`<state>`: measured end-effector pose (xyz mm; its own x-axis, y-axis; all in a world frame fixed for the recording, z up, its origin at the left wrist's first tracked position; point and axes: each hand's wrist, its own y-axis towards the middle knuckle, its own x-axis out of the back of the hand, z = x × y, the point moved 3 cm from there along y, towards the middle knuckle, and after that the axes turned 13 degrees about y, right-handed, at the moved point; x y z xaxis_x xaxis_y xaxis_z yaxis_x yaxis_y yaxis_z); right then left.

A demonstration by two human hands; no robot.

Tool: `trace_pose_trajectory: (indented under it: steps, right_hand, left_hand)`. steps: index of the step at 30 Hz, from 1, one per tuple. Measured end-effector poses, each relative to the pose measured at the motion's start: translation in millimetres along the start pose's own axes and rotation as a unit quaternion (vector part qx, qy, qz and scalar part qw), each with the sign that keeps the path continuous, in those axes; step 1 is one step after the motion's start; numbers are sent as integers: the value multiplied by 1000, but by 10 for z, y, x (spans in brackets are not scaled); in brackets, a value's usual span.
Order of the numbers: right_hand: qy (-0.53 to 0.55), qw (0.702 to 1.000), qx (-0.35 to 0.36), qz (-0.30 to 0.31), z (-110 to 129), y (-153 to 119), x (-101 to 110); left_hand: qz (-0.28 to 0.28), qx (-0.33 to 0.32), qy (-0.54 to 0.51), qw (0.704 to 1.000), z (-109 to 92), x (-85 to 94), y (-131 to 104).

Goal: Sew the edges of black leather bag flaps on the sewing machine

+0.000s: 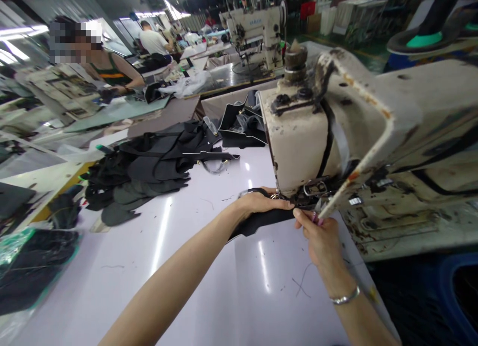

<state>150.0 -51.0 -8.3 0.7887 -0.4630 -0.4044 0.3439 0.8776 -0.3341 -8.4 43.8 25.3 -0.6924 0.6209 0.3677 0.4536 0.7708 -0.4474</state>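
A black fabric piece (257, 223) lies on the white table under the head of a beige sewing machine (298, 147). My left hand (257, 202) rests on the piece's upper part, fingers together and pressed on it beside the machine's needle area. At the piece's right end, my right hand (317, 229) is closed, thumb and index finger pinching the edge. Small pink-handled scissors (317, 217) are also held in my right hand, blades pointing up. A metal fitting with a dark strap shows behind my left hand. The machine head hides the needle.
Dark fabric pieces (149, 167) are heaped at the back left of the white table (194, 286). More black pieces with clear plastic (242, 124) lie behind the machine. A plastic-wrapped dark bundle (33, 271) sits at the left. Two people are at other stations.
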Motion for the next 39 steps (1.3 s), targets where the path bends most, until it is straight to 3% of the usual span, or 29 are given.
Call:
trace_pose_trajectory:
  steps: [3, 9, 15, 23, 39]
  right_hand:
    - [9, 1000, 10, -25, 2, -17, -66]
    - [20, 999, 16, -44, -35, -98, -146]
    - [20, 1000, -13, -15, -152, -161, -206]
    - [52, 997, -9, -62, -203, -164, -327]
    - [70, 995, 22, -70, -184, -159, -408]
  left_hand:
    - [65, 21, -16, 998, 49, 13, 50]
    - [142, 89, -120, 978, 142, 2, 149]
    - [99, 62, -107, 987, 227, -12, 164]
    - [51, -3, -71, 996, 147, 45, 114]
    - [-14, 68, -120, 990, 178, -67, -27]
